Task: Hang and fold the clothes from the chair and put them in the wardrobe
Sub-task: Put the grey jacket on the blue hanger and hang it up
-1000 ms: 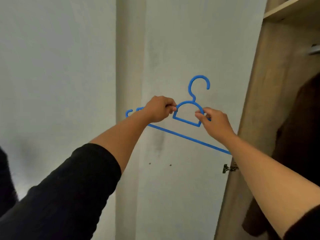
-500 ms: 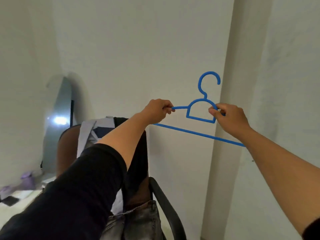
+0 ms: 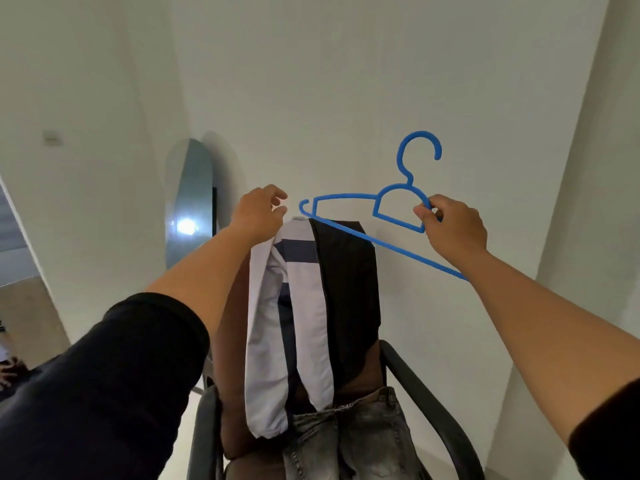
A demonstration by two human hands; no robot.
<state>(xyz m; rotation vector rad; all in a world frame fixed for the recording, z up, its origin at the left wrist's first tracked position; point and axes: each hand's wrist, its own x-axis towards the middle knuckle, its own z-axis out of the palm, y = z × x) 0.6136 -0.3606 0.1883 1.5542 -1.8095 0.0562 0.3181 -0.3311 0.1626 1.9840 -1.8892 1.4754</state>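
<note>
Right hand: your right hand (image 3: 454, 227) pinches the blue hanger (image 3: 381, 220) at the right side of its small centre loop, thumb and fingers curled around the plastic.
Left hand: your left hand (image 3: 260, 216) holds nothing; its fingers are loosely bent and spread, just above the top of the white garment (image 3: 287, 323). I cannot tell if the fingertips touch the cloth.
Hanger: it is in the air, tilted, with the hook pointing up and the long bar going down to the right, behind your right wrist. Its left end is near your left hand but apart from it.
Chair: the chair (image 3: 426, 403) stands in front of you against the white wall, with black armrests and a brown back.
Clothes: 3 pieces are on the chair. The white garment with a dark stripe hangs over the backrest, the black garment (image 3: 346, 282) hangs beside it on the right, and the grey jeans (image 3: 349, 441) lie on the seat.
Surroundings: a tall mirror (image 3: 188, 202) leans on the wall to the left of the chair.
</note>
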